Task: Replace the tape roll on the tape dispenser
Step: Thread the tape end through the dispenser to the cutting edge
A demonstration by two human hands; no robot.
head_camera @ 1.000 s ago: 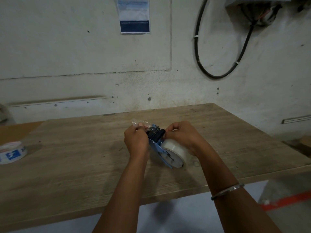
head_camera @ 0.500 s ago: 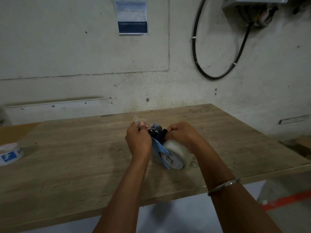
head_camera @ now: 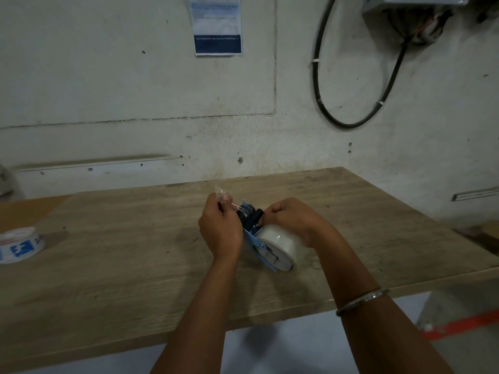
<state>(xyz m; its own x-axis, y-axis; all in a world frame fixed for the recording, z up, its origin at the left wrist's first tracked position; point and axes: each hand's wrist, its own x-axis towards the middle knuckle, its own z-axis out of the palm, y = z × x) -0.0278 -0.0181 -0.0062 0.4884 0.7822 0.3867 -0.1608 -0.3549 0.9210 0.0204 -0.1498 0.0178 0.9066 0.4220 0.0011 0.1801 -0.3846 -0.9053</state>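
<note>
A blue tape dispenser [head_camera: 253,237] lies on the wooden table [head_camera: 121,265] with a clear tape roll [head_camera: 280,245] mounted on its hub. My right hand [head_camera: 293,221] grips the dispenser by its black handle, resting over the roll. My left hand [head_camera: 220,229] pinches the crumpled free end of the clear tape [head_camera: 220,193], drawn out past the dispenser's front end. The dispenser's front rollers are partly hidden between my hands.
A second tape roll [head_camera: 19,245], white with blue print, lies at the table's left edge. A wall with a black cable loop [head_camera: 351,122] and a paper notice [head_camera: 217,25] rises behind. The table's near edge runs under my forearms.
My left hand has lifted slightly, drawing the tape end a little farther from the dispenser's front. The right hand keeps its grip; the view has shifted a bit.
</note>
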